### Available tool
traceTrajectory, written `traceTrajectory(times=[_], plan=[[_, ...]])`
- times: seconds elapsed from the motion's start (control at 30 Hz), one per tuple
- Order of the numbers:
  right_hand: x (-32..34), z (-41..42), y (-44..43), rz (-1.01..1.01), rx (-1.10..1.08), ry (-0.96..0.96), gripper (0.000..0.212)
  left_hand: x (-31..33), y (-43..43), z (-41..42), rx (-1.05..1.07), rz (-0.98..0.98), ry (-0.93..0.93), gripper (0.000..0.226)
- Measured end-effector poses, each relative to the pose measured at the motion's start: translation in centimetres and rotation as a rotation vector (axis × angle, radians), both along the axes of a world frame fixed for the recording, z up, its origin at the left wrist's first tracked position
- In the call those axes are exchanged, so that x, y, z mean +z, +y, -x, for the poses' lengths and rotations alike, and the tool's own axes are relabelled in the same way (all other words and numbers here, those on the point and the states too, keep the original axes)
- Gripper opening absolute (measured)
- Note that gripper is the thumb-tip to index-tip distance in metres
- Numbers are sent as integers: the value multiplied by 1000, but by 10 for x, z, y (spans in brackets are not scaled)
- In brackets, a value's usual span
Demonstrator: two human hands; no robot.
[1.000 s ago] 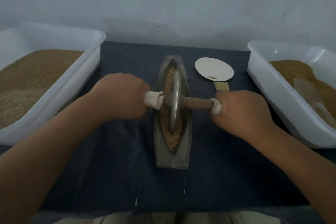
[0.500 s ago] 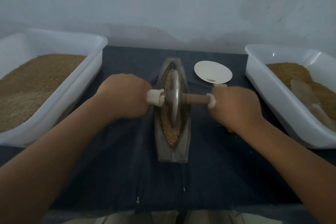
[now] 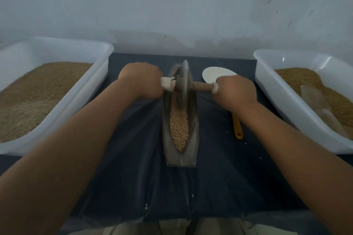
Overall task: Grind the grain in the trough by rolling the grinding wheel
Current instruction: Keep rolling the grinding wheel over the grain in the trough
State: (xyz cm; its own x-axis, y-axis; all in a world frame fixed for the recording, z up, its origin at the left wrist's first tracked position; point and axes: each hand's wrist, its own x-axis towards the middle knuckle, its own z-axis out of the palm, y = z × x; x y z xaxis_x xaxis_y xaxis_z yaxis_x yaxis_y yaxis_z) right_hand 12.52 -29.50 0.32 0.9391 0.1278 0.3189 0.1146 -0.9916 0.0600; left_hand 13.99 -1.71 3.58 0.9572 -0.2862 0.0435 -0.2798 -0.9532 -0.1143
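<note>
A narrow boat-shaped metal trough (image 3: pixel 193 139) lies lengthwise on the dark cloth in the middle. Tan grain (image 3: pixel 179 128) fills its near half. The grey grinding wheel (image 3: pixel 183 84) stands upright at the trough's far end on a wooden axle (image 3: pixel 202 86) with white-wrapped ends. My left hand (image 3: pixel 141 81) is closed on the left axle end. My right hand (image 3: pixel 236 91) is closed on the right end. Grain under the wheel is hidden.
Two white plastic tubs of brown grain flank the cloth, one at the left (image 3: pixel 91 89) and one at the right (image 3: pixel 275 91); the right tub holds a clear scoop (image 3: pixel 321 108). A white plate (image 3: pixel 212 74) and a yellow-handled brush (image 3: pixel 237 128) lie right of the trough.
Both hands pushed the wheel away from me, from the trough's middle to its far end. The near grain is now uncovered, and the brush handle shows beside my right forearm.
</note>
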Motion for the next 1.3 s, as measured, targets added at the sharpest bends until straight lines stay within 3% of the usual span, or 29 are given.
traceTrajectory(times=[0.07, 0.2, 0.37, 0.53, 0.67, 0.83, 0.97, 1.1, 1.23, 1.3], plan=[[-8, 28, -7, 38, 12, 9, 36, -5, 7, 26, -45, 10, 56, 20], [-17, 90, -15, -32, 143, -148, 38, -22, 24, 66, -121, 0, 46, 21], [-9, 41, -3, 73, 38, -176, 36, -18, 14, 26, -30, 25, 70, 21], [1, -8, 7, -3, 16, -151, 36, -8, 0, -5, 45, 3, -39, 20], [-16, 30, -7, 8, 12, -52, 37, -6, 4, 29, -33, -71, -42, 16], [-23, 87, -19, 1, 148, -177, 41, -20, 32, 77, -167, -87, -107, 25], [-16, 48, -11, 64, 58, -156, 39, -18, 20, 42, -72, -47, -92, 21], [-5, -1, 2, -20, 4, -114, 34, -6, 3, -2, 29, -45, -109, 20], [0, 14, 0, 27, 25, -56, 38, -5, 9, 17, -4, -42, -5, 15], [-7, 45, -7, 79, 63, -118, 41, -13, 20, 45, -39, -38, 41, 11]])
